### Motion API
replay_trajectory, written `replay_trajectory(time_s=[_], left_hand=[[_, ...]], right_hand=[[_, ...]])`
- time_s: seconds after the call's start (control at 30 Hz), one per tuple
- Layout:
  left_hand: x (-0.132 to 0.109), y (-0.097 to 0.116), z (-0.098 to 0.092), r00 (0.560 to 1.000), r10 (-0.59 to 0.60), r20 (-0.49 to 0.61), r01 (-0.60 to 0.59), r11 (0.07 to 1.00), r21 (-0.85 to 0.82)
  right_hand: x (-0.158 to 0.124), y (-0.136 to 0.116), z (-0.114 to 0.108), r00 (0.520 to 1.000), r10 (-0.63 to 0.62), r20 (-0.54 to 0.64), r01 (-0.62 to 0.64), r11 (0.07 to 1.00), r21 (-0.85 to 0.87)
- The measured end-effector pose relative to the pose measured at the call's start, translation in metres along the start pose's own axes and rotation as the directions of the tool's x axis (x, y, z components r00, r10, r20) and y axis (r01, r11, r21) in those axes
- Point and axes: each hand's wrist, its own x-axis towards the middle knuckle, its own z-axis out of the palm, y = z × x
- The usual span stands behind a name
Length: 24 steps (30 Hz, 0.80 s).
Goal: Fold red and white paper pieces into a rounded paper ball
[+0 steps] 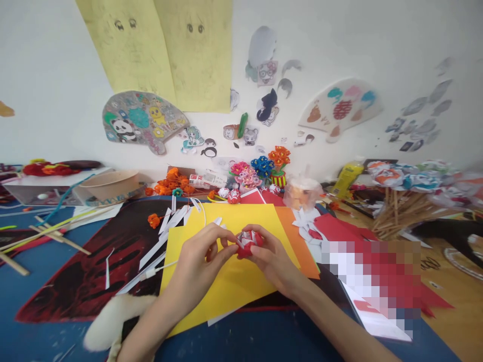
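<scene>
Here, my right hand (pixel 270 255) grips the red-and-white paper flower (pixel 246 242) from its right, my left hand (pixel 207 250) pinching its left edge above yellow paper (pixel 241 289).

Paper sheets (pixel 226 301) lie mid-counter (pixel 287 334), the paper piece (pixel 246 247) above them between the fingers (pixel 222 233) of both hands. Left of the sheets are paper strips (pixel 153 253), then sticks (pixel 77 246); behind the sticks stands a tub (pixel 111 181). Flower bunches (pixel 263 167) stand behind the sheets, with a cup (pixel 302 195) to their right and a bottle (pixel 346 177) farther right.
</scene>
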Motion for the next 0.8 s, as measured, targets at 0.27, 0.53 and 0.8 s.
replay_trajectory(time_s=[0.27, 0.53, 0.8], left_hand=[[-0.0001, -0.0028, 0.0014, 1.000, 0.015, 0.011, -0.015, 1.000, 0.009], [0.0019, -0.0051, -0.0010, 0.998, 0.003, 0.070, -0.002, 1.000, -0.019], [0.0012, -0.0050, -0.0015, 0.997, 0.032, 0.068, -0.030, 0.999, -0.034]], right_hand=[[-0.0010, -0.0016, 0.0016, 0.998, 0.034, 0.047, -0.035, 0.999, 0.016], [-0.0001, -0.0004, -0.0018, 0.993, 0.038, 0.115, -0.043, 0.998, 0.042], [-0.0003, -0.0001, -0.0021, 0.991, 0.039, 0.130, -0.046, 0.998, 0.051]])
